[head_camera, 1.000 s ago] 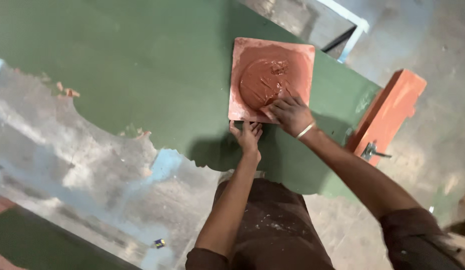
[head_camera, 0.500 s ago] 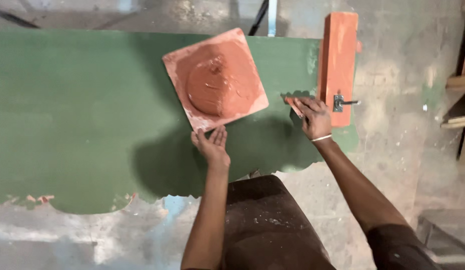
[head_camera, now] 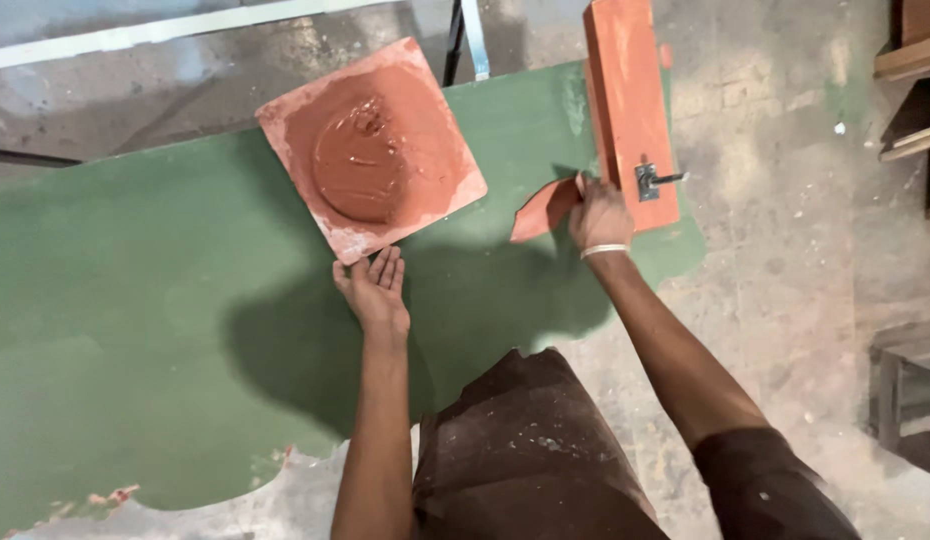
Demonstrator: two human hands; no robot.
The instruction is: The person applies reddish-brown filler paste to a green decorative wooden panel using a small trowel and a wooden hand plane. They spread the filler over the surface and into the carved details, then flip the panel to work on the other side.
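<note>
Left hand, open flat, touches the near corner of the tile; right hand grips a scraper near the bench's right edge.

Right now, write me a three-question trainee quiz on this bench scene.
1. True or false: the left hand rests at the near edge of the square tile that carries the mound of red paste.
2. What does the right hand hold? A) a metal latch B) a flat red scraper C) a brush
3. What colour is the table top?

Key: 1 true; 2 B; 3 green.
</note>
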